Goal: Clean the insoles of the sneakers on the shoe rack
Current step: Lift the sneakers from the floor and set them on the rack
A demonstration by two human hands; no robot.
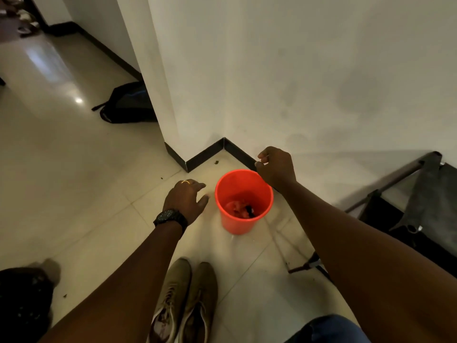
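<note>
A pair of tan lace-up sneakers (186, 302) stands side by side on the tiled floor at the bottom centre, toes pointing away from me. Beyond them sits an orange plastic bucket (243, 201) holding something reddish and a small dark object. My left hand (186, 200), with a black watch and a ring, hovers just left of the bucket, fingers spread and relaxed, holding nothing. My right hand (275, 168) is over the bucket's far right rim, its fingers curled, and I see nothing in its grip.
A dark metal-framed shoe rack (405, 206) with fabric shelves stands at the right against the white wall. A black backpack (128, 102) lies on the floor behind the wall corner. Dark clothing and a foot (50, 269) show at the lower left.
</note>
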